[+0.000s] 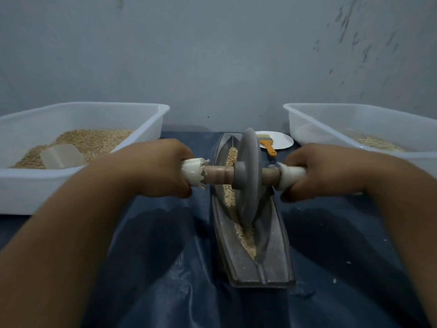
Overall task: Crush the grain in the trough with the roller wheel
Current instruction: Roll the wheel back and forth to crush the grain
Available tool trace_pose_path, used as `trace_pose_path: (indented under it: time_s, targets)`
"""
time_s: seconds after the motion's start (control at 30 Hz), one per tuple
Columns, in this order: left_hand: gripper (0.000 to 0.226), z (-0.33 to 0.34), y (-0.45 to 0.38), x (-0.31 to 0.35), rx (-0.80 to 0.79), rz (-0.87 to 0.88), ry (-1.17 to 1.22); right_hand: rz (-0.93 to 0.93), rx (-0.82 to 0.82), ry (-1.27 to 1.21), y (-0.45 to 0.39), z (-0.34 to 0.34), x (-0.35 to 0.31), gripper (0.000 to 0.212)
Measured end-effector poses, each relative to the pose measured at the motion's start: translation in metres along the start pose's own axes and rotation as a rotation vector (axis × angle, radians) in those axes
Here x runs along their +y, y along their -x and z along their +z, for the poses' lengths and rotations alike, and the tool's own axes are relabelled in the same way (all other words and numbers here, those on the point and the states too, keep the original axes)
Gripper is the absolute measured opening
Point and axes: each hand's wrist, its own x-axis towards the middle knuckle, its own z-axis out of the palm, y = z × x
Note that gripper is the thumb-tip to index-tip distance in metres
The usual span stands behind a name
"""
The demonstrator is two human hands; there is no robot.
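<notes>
Squarely in the middle of the view, a grey roller wheel (248, 178) stands upright on edge in a long, boat-shaped grey trough (251, 233) that runs away from the person toward the wall. Its rim sits in the groove among pale crushed grain (238, 223), with coarser, yellower grain lying in the far part of the groove behind the wheel. A wooden axle (217, 175) passes through the wheel's hub and ends in white-wrapped handles on both sides. The left hand (156, 166) has its fingers clenched round the left handle, and the right hand (319, 170) grips the right handle the same way, both forearms reaching in from the near edge.

The trough rests on a dark blue sheet (146, 245) that covers the worktop and is dusted with pale specks. To the left stands a white plastic tub (151, 119) holding a heap of grain and a translucent scoop (62, 156). To the right is a second white tub (307, 119) with a thinner layer of grain. Between it and the trough, near the wall, a white plate (282, 138) carries a small brush (268, 144) with an orange handle.
</notes>
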Motion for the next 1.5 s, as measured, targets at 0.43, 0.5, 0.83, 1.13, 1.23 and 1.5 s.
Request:
trace_pose_path:
  time_s: [0.43, 0.5, 0.83, 1.13, 1.23, 1.5]
  targets:
    - [0.021, -0.001, 0.001, -0.004, -0.101, -0.01, 0.042, 0.0, -0.02, 0.057, 0.003, -0.002, -0.001, 0.024]
    - [0.02, 0.003, -0.002, -0.001, -0.036, -0.028, 0.024, 0.004, 0.073, 0.059, -0.004, 0.004, 0.0, 0.019]
    - [0.027, -0.016, 0.017, 0.005, -0.07, 0.006, -0.005, 0.0, -0.063, 0.02, 0.009, -0.009, 0.004, 0.027]
    - [0.02, 0.014, -0.008, 0.004, 0.158, -0.011, -0.14, 0.02, 0.288, 0.086, -0.023, 0.017, 0.014, 0.025]
    - [0.024, 0.038, -0.025, 0.002, 0.413, -0.049, -0.242, 0.07, 0.58, 0.26, -0.051, 0.043, 0.01, 0.038]
    - [0.022, 0.029, -0.024, -0.01, 0.185, -0.092, -0.073, -0.062, 0.484, 0.337, -0.037, 0.022, 0.013, 0.033]
